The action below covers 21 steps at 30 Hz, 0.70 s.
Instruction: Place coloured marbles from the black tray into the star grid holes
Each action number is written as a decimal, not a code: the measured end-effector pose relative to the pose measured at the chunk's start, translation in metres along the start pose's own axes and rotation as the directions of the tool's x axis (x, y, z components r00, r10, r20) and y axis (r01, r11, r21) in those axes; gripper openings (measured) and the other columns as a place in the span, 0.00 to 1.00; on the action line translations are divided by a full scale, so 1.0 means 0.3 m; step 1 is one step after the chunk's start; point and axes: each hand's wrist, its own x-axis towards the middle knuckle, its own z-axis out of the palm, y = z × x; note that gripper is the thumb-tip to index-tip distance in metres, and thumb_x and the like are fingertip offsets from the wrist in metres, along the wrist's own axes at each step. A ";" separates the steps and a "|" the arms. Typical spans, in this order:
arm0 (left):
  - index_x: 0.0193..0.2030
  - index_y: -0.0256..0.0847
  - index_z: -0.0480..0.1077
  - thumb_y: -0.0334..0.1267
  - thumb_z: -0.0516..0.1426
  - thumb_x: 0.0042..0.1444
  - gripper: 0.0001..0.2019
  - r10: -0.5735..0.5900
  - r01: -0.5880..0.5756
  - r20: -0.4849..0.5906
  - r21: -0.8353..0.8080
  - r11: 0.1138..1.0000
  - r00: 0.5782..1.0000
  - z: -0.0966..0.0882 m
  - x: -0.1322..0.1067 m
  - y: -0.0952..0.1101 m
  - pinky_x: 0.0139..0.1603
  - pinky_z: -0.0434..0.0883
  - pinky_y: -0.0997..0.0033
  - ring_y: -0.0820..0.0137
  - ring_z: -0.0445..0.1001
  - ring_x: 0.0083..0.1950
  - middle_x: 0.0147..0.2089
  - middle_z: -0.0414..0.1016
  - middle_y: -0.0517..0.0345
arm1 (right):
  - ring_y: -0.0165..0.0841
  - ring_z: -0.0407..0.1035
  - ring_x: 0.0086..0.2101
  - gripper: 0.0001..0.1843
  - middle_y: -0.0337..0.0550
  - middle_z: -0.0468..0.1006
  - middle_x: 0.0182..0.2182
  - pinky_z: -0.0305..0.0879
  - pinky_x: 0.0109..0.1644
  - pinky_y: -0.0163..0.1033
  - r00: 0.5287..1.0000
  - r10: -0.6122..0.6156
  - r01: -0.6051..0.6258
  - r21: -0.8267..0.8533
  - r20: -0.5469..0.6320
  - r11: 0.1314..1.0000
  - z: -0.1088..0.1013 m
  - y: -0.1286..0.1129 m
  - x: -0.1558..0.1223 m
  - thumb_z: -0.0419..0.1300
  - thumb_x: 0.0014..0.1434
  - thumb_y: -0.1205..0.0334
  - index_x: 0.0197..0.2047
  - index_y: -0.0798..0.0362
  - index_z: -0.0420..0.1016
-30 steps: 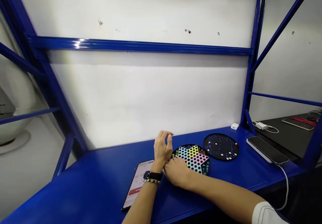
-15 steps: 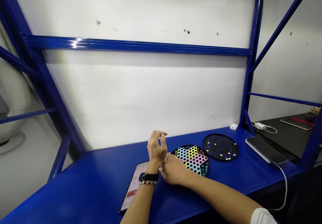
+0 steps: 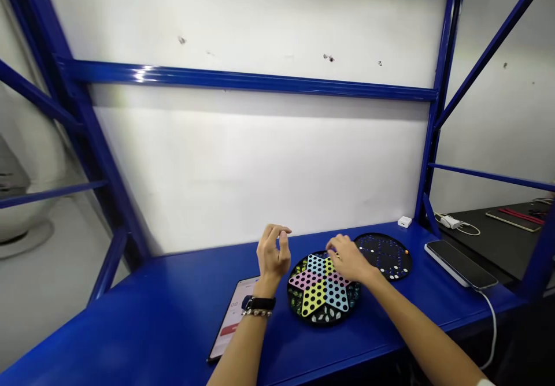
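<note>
A round black game board [image 3: 321, 286] with a star of pink, yellow and blue perforated fields lies on the blue shelf [image 3: 173, 322]. My right hand [image 3: 348, 258] rests over the board's far right edge, fingers curled down, closed on something I cannot make out. My left hand [image 3: 272, 253] is raised just left of the board, fingers curled together in a pinch; what it holds is too small to name. A black watch and a beaded bracelet sit on my left wrist. A second round black board [image 3: 384, 254] with a few small pegs lies behind my right hand.
A phone [image 3: 236, 316] with a lit screen lies under my left wrist. Another phone [image 3: 460, 264] on a white cable lies at the right. A small white charger [image 3: 404, 222] sits by the wall. Blue rack posts and bars frame the shelf. A dark table stands beyond at right.
My right hand moved from the board's near left edge across to its far right edge, uncovering the star. My left hand stayed raised in place.
</note>
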 end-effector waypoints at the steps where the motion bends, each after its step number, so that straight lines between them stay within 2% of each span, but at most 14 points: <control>1: 0.34 0.44 0.70 0.39 0.46 0.67 0.15 -0.005 0.005 0.007 0.001 1.000 1.000 0.001 -0.001 0.001 0.39 0.69 0.64 0.63 0.73 0.37 0.37 0.73 0.54 | 0.39 0.65 0.49 0.12 0.48 0.73 0.48 0.60 0.54 0.44 0.997 0.076 -0.078 -0.079 -0.021 0.994 -0.053 0.086 -0.023 0.49 0.69 0.63 0.47 0.52 0.73; 4: 0.34 0.44 0.70 0.40 0.45 0.67 0.15 -0.016 0.016 0.028 0.013 1.000 0.999 0.006 -0.004 0.004 0.40 0.70 0.64 0.63 0.73 0.37 0.37 0.73 0.54 | 0.38 0.67 0.47 0.14 0.48 0.74 0.48 0.59 0.49 0.41 0.951 0.305 -0.309 -0.272 -0.059 0.911 -0.175 0.345 -0.114 0.48 0.67 0.68 0.47 0.53 0.75; 6: 0.34 0.44 0.70 0.40 0.46 0.67 0.14 -0.016 0.015 0.046 0.018 1.000 0.999 0.008 -0.006 0.006 0.39 0.70 0.64 0.63 0.74 0.38 0.38 0.74 0.54 | 0.38 0.68 0.47 0.15 0.49 0.74 0.47 0.59 0.47 0.39 0.918 0.395 -0.385 -0.345 -0.043 0.856 -0.210 0.481 -0.179 0.49 0.66 0.69 0.48 0.53 0.75; 8: 0.35 0.44 0.70 0.39 0.46 0.67 0.14 -0.011 0.009 0.066 0.021 1.000 0.998 0.010 -0.008 0.007 0.38 0.70 0.64 0.63 0.74 0.38 0.39 0.74 0.54 | 0.38 0.70 0.46 0.15 0.49 0.74 0.48 0.59 0.45 0.39 0.897 0.442 -0.404 -0.389 0.008 0.828 -0.214 0.567 -0.232 0.49 0.65 0.71 0.47 0.54 0.75; 10: 0.35 0.44 0.70 0.40 0.46 0.67 0.14 -0.008 0.006 0.087 0.021 1.000 0.996 0.010 -0.009 0.009 0.39 0.70 0.64 0.63 0.74 0.39 0.39 0.74 0.54 | 0.38 0.72 0.44 0.15 0.50 0.73 0.47 0.59 0.42 0.40 0.892 0.450 -0.396 -0.415 0.038 0.819 -0.199 0.605 -0.262 0.48 0.65 0.71 0.45 0.55 0.76; 13: 0.37 0.45 0.71 0.41 0.46 0.68 0.14 -0.022 0.019 0.150 0.024 1.000 0.988 0.012 -0.010 0.006 0.40 0.71 0.65 0.63 0.75 0.40 0.41 0.75 0.54 | 0.38 0.73 0.41 0.17 0.51 0.73 0.46 0.58 0.39 0.40 0.891 0.453 -0.401 -0.437 0.017 0.805 -0.175 0.614 -0.271 0.45 0.67 0.70 0.42 0.56 0.76; 15: 0.39 0.45 0.72 0.42 0.46 0.68 0.15 -0.042 0.035 0.221 0.036 0.999 0.974 0.015 -0.013 -0.001 0.41 0.71 0.65 0.64 0.75 0.41 0.42 0.75 0.55 | 0.39 0.74 0.41 0.17 0.51 0.73 0.46 0.59 0.39 0.40 0.890 0.455 -0.410 -0.444 -0.006 0.797 -0.169 0.614 -0.264 0.45 0.68 0.69 0.44 0.56 0.76; 18: 0.41 0.46 0.72 0.43 0.46 0.68 0.14 -0.078 0.061 0.370 0.059 0.996 0.926 0.027 -0.023 -0.017 0.41 0.72 0.65 0.64 0.76 0.41 0.44 0.76 0.56 | 0.40 0.74 0.43 0.17 0.52 0.73 0.49 0.60 0.40 0.40 0.875 0.483 -0.434 -0.468 -0.018 0.770 -0.173 0.622 -0.255 0.46 0.67 0.70 0.51 0.55 0.74; 21: 0.43 0.46 0.73 0.44 0.48 0.68 0.13 -0.081 0.067 0.493 0.046 0.997 0.866 0.041 -0.035 -0.026 0.43 0.73 0.64 0.64 0.77 0.41 0.46 0.76 0.56 | 0.40 0.75 0.43 0.17 0.53 0.73 0.48 0.60 0.40 0.40 0.854 0.519 -0.456 -0.504 -0.018 0.734 -0.185 0.632 -0.252 0.46 0.68 0.70 0.49 0.56 0.75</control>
